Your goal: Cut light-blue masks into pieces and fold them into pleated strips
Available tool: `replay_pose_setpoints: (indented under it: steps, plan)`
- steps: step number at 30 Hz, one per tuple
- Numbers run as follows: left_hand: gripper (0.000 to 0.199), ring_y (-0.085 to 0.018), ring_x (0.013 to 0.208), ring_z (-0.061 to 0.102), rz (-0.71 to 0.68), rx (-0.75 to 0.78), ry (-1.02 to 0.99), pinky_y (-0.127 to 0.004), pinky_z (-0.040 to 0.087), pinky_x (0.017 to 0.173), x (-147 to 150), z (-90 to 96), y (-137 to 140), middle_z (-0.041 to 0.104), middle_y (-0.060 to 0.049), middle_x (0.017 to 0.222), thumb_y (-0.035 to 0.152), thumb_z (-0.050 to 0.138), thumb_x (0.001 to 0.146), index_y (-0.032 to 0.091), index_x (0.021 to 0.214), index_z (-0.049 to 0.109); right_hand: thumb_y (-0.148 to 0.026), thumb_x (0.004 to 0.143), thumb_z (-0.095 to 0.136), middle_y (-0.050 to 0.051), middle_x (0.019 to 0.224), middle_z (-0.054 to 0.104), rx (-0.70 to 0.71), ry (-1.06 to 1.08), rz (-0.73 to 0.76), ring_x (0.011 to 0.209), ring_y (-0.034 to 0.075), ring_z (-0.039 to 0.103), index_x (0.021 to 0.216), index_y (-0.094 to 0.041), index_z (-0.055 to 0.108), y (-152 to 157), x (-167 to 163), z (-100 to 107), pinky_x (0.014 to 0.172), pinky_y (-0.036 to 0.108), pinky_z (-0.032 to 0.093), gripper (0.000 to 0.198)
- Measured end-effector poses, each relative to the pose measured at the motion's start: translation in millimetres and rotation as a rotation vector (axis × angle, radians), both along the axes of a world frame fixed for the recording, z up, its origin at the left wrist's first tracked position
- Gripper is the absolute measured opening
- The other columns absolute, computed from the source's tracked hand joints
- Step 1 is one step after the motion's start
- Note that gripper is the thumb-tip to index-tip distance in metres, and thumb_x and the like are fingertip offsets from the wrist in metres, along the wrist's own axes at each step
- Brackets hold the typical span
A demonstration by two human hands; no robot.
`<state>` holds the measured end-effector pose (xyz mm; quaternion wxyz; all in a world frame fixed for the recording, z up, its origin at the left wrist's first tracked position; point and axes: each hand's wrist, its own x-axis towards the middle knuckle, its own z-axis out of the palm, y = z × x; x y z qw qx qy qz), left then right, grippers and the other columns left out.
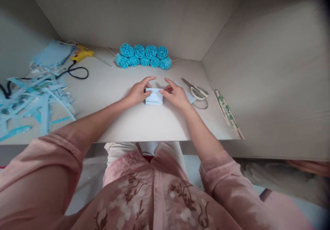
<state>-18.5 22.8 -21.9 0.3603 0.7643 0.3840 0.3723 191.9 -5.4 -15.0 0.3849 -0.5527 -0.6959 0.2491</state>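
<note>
A small folded stack of pale blue face-mask cloth (154,98) is between my two hands, above the middle of the table. My left hand (138,93) grips its left top corner, with the thumb on the near face and the index finger stretched out beyond. At the right top corner, my right hand (176,94) holds it the same way, index finger raised. The other fingertips are partly hidden behind the cloth. Beside my right hand lies a flat pale blue piece (190,96), partly covered by that hand. Scissors (197,89) with pale handles rest just right of it.
Several blue handmade roses (144,55) on sticks line the back. Back left are a yellow glue gun (84,53) with a black cord and blue masks (51,54). Cut blue strips (45,102) pile at left. Wrapped chopsticks (227,113) lie by the right wall.
</note>
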Motion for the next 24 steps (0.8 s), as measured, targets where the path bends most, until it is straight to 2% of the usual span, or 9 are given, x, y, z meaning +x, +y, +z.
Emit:
replay_pose_setpoints:
  steps: [2,3,5,7,10,13,15,19,24]
  plan:
    - [0.064,-0.010,0.067,0.048,-0.044,0.027,-0.023,-0.023,0.040,0.068,1.8,3.3,-4.8,0.060,-0.001,0.092,0.015,0.057,0.075,0.021,0.138,0.048,-0.051,0.073,0.071,0.007,0.115,0.069,0.031,0.053,0.067,0.099,0.022,0.062,0.136,-0.024,0.056,-1.0,-0.5,1.9,0.086,0.035,0.050,0.071]
    - [0.063,-0.011,0.069,0.049,-0.055,0.046,-0.026,-0.023,0.040,0.069,2.6,5.1,-7.2,0.060,-0.002,0.092,0.016,0.057,0.076,0.021,0.138,0.048,-0.051,0.073,0.071,0.007,0.118,0.068,0.036,0.066,0.106,0.102,0.022,0.061,0.135,-0.025,0.057,-1.4,-1.5,2.1,0.085,0.034,0.050,0.068]
    - [0.061,-0.011,0.072,0.051,-0.054,0.089,-0.027,-0.024,0.040,0.072,4.1,8.1,-10.9,0.060,-0.002,0.094,0.016,0.057,0.076,0.020,0.137,0.050,-0.049,0.077,0.068,0.005,0.108,0.071,0.024,0.057,0.151,0.092,0.020,0.062,0.124,-0.023,0.065,-1.2,-3.5,0.6,0.079,0.031,0.049,0.054]
    - [0.062,-0.011,0.075,0.052,-0.040,0.108,-0.048,-0.023,0.040,0.072,5.3,9.7,-12.6,0.059,-0.002,0.095,0.016,0.058,0.075,0.020,0.137,0.050,-0.049,0.080,0.064,0.002,0.084,0.069,0.003,0.049,0.141,0.073,0.016,0.058,0.104,-0.021,0.072,0.1,-4.4,-2.5,0.069,0.027,0.046,0.038]
    - [0.073,-0.011,0.073,0.052,-0.065,0.006,-0.127,-0.023,0.041,0.069,6.8,9.0,-11.7,0.059,-0.002,0.093,0.017,0.064,0.071,0.020,0.141,0.043,-0.047,0.081,0.063,-0.002,0.065,0.058,0.004,0.120,0.092,0.060,0.012,0.049,0.086,-0.019,0.071,2.4,-3.3,-5.4,0.058,0.024,0.038,0.030]
    - [0.077,-0.010,0.068,0.052,-0.125,-0.175,-0.232,-0.022,0.041,0.065,7.7,6.5,-9.1,0.061,-0.001,0.086,0.020,0.068,0.069,0.018,0.141,0.040,-0.045,0.080,0.065,-0.003,0.067,0.057,0.023,0.222,0.069,0.062,0.011,0.049,0.083,-0.019,0.070,3.4,-0.8,-4.0,0.058,0.023,0.037,0.027]
    - [0.073,-0.009,0.064,0.051,-0.128,-0.233,-0.290,-0.021,0.040,0.063,7.8,5.5,-7.8,0.061,0.000,0.080,0.020,0.068,0.071,0.018,0.139,0.042,-0.046,0.079,0.066,-0.003,0.067,0.058,0.024,0.278,0.046,0.063,0.011,0.049,0.082,-0.019,0.069,3.6,0.1,-2.1,0.058,0.023,0.038,0.027]
    - [0.067,-0.007,0.058,0.049,-0.092,-0.169,-0.333,-0.020,0.037,0.058,7.9,6.0,-7.2,0.056,0.004,0.070,0.021,0.067,0.075,0.019,0.138,0.043,-0.050,0.075,0.069,-0.004,0.065,0.057,-0.008,0.411,0.031,0.059,0.010,0.047,0.081,-0.019,0.068,4.0,-2.0,-0.5,0.057,0.023,0.038,0.032]
    - [0.070,-0.009,0.059,0.055,-0.170,-0.047,-0.428,-0.021,0.043,0.059,7.2,10.6,-8.6,0.062,0.001,0.077,0.031,0.068,0.080,0.021,0.142,0.038,-0.052,0.064,0.078,-0.003,0.064,0.055,-0.124,0.729,0.087,0.057,0.010,0.048,0.076,-0.020,0.063,5.1,0.8,3.6,0.055,0.024,0.041,0.038]
